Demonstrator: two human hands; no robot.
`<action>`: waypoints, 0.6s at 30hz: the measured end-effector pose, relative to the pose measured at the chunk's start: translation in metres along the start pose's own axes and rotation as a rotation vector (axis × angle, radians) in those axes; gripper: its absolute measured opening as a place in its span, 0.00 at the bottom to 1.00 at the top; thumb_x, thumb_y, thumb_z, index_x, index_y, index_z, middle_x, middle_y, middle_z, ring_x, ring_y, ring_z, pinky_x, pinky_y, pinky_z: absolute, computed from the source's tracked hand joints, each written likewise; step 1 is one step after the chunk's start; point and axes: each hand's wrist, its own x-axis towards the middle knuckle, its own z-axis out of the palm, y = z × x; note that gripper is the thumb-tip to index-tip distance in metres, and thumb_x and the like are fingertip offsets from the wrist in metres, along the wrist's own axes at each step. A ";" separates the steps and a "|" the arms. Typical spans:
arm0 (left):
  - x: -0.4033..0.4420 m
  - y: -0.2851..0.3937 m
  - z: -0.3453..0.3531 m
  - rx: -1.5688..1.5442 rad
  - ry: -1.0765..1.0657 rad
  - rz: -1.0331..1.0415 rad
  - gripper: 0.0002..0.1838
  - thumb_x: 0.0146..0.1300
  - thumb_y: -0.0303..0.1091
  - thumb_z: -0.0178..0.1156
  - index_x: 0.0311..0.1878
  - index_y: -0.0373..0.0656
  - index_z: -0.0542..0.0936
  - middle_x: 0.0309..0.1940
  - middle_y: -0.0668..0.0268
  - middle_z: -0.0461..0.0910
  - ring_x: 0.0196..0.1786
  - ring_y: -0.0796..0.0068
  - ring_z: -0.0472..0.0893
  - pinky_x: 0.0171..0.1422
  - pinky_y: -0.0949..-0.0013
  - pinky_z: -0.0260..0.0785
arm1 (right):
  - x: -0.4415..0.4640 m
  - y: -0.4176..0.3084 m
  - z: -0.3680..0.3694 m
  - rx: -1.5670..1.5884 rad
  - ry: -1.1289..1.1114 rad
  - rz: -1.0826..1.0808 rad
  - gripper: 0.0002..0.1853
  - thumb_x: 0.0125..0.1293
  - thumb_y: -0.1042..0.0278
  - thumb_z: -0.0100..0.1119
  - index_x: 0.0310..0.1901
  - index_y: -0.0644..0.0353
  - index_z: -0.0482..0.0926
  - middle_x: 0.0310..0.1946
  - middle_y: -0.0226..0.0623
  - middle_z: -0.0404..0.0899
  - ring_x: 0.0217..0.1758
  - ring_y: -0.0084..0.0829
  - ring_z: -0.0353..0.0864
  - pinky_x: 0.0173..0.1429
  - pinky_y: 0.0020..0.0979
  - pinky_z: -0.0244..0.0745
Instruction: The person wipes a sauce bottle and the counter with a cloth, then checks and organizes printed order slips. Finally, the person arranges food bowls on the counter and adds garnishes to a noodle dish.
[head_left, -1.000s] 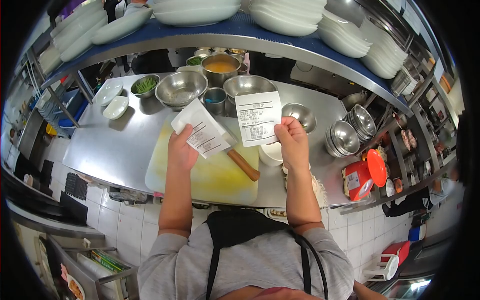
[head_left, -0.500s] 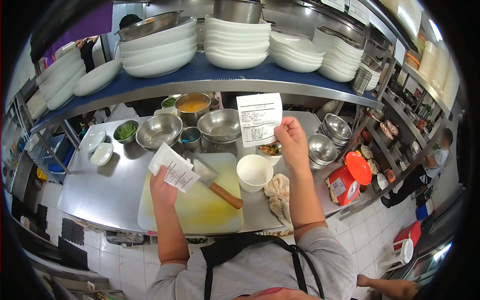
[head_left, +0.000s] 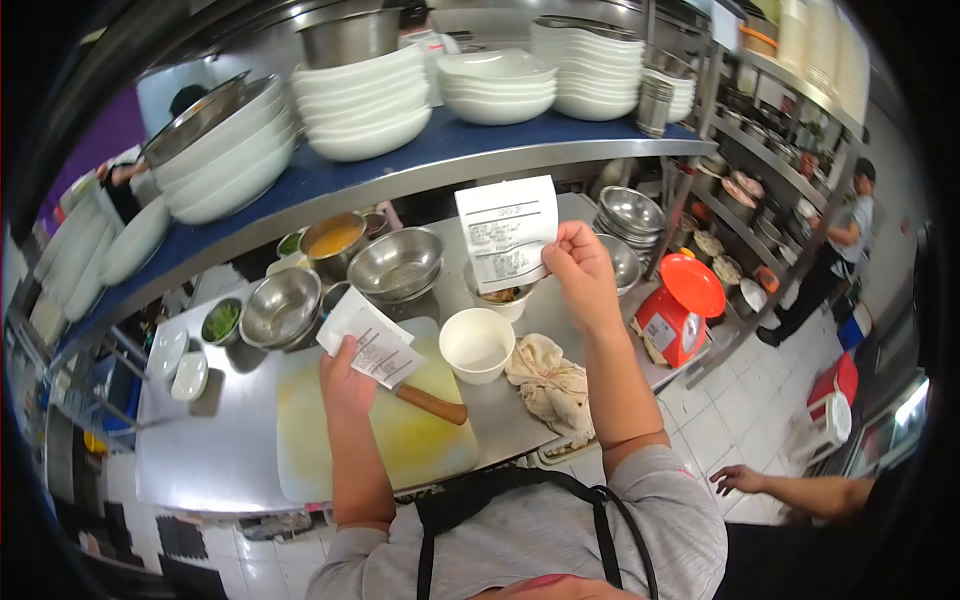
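Observation:
My right hand [head_left: 583, 272] pinches the edge of a printed paper receipt [head_left: 505, 222], held up over the steel worktable with its text facing me. Lower down, my left hand [head_left: 347, 385] grips more paper receipts [head_left: 372, 338], which overlap and fan out above the cutting board [head_left: 420, 455]. A cleaver lies on the board, its wooden handle [head_left: 432, 404] showing and its blade mostly covered by the papers. Between my hands stands a white tub [head_left: 477, 346] with nothing seen inside. Behind it, a second bowl with food [head_left: 500, 297] is partly hidden by the raised receipt.
Steel bowls [head_left: 396, 262] and a pot of orange liquid [head_left: 333, 238] line the back. A crumpled cloth [head_left: 550, 385] and red scale [head_left: 675, 315] sit at right. Stacked white dishes [head_left: 362, 105] fill the overhead shelf. Another person's hand [head_left: 738, 480] reaches in at lower right.
The view has swung to the right. Both my hands still hold their receipts. The other person's arm at lower right extends further into view, and the distant person at right shows more fully.

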 end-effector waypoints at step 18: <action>-0.005 -0.107 0.076 -0.032 -0.319 -0.456 0.18 0.56 0.27 0.47 0.51 0.37 0.64 0.44 0.61 0.71 0.48 0.67 0.71 0.53 0.63 0.62 | -0.169 -0.019 -0.114 -0.235 0.536 0.129 0.05 0.51 0.81 0.46 0.30 0.60 0.66 0.26 0.28 0.72 0.27 0.17 0.69 0.33 0.19 0.66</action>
